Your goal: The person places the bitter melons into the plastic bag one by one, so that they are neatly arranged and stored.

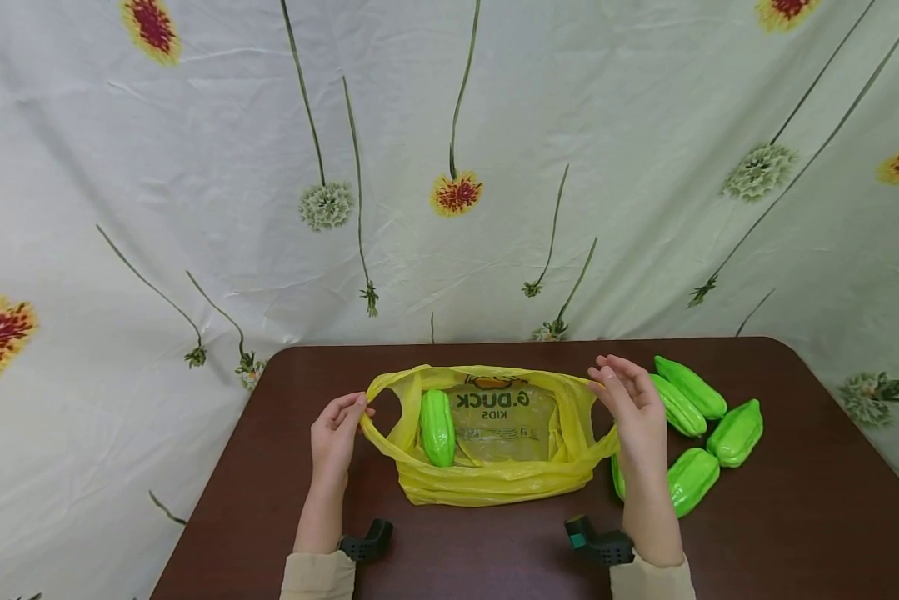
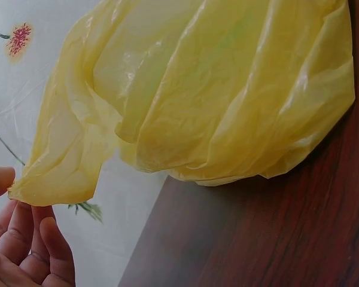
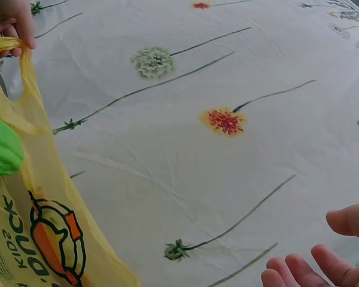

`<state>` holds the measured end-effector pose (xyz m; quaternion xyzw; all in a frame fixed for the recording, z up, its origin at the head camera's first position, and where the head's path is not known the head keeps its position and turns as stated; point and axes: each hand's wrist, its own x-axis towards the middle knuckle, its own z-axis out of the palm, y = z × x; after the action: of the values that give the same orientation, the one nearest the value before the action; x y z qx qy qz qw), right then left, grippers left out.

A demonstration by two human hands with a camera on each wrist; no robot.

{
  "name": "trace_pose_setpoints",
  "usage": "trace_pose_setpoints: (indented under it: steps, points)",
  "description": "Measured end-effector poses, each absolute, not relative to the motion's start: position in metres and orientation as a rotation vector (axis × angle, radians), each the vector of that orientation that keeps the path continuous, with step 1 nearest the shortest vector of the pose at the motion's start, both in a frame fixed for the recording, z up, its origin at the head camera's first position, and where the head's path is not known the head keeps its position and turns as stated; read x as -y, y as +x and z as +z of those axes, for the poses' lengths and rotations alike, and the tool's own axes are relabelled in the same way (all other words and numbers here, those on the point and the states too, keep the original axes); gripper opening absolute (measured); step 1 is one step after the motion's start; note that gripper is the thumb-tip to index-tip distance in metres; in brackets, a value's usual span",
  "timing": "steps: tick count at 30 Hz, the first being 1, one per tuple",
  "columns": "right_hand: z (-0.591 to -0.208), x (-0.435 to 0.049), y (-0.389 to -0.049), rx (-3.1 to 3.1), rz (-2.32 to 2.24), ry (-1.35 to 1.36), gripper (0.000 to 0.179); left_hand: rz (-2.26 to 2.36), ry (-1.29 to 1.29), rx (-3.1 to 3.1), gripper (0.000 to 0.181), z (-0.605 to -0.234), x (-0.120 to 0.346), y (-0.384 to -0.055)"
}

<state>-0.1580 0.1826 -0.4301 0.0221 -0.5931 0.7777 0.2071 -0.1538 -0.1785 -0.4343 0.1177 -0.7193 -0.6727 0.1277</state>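
A yellow plastic bag [image 1: 494, 485] with "G.DUCK KIDS" lettering stands spread on the table, its mouth facing up. My left hand [image 1: 337, 437] pinches its left handle between thumb and fingers. Beside the right handle is my right hand [image 1: 635, 417], thumb and fingers apart and nothing gripped in the right wrist view. Inside the bag at the left lies one glossy green ribbed fruit [image 1: 437, 427], shaped like a star fruit. Several more lie on the table around my right hand, including one fruit [image 1: 735, 433] at the far right; my right forearm partly hides others.
The dark brown table [image 1: 269, 467] has rounded far corners. Behind it hangs a white flowered cloth [image 1: 449, 275]. Black bands with camera mounts are on both wrists, the left mount [image 1: 370, 542] and the right mount [image 1: 599, 542] above the near table area.
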Motion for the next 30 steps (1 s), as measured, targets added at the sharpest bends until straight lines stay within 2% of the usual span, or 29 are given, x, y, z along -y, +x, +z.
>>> trace_pose_setpoints:
  steps: [4,8,11,18,21,25,30]
  points:
    - [-0.456,-0.206,-0.172,1.562,2.204,0.019,0.039,-1.957,0.348,2.096,0.026,-0.435,0.179,-0.154]
    - [-0.465,-0.222,-0.177,1.538,2.192,-0.075,0.042,-1.960,0.350,2.095,0.026,-0.435,0.179,-0.154]
    - [-0.457,-0.226,-0.171,1.548,2.181,-0.128,0.044,-1.963,0.353,2.092,0.026,-0.435,0.179,-0.154]
    - [-0.411,-0.211,-0.144,1.574,2.161,-0.303,0.041,-1.960,0.349,2.100,0.028,-0.436,0.180,-0.154]
    - [-0.423,-0.220,-0.148,1.593,2.178,-0.284,0.042,-1.958,0.334,2.107,0.030,-0.436,0.181,-0.154]
    - [-0.464,-0.244,-0.163,1.614,2.200,-0.247,0.046,-1.947,0.341,2.115,0.029,-0.436,0.180,-0.155]
    - [-0.492,-0.262,-0.172,1.597,2.260,-0.264,0.049,-1.959,0.381,2.113,0.027,-0.448,0.185,-0.162]
